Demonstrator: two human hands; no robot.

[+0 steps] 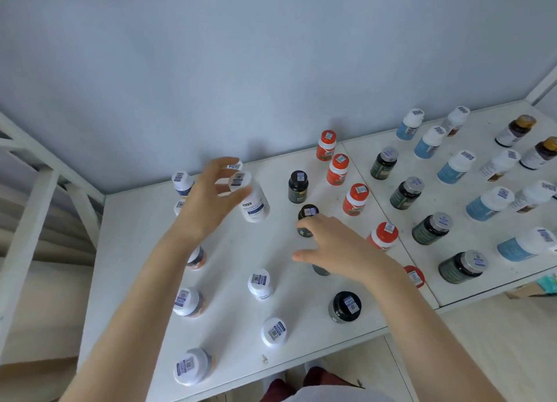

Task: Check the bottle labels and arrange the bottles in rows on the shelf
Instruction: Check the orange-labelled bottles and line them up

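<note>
— Left grip (208,202) spread wide over the shelf (238,252), holding nothing; right grip (337,251) loose too.
— Near which?
— White bottle (255,204) by the left, dark bottle (308,213) at the right's fingertips. Light, slick plastic, I'd judge; take the body below the cap (239,180).

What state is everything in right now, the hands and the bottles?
left hand, open, fingers spread around the white bottle's cap
white bottle, capped, leaning; cannot tell whether it is held
right hand, open, fingertips at the dark bottle, thumb apart
dark bottle, capped, upright
orange-capped bottles, capped, upright, in one row
shelf, bottles standing on it
</note>
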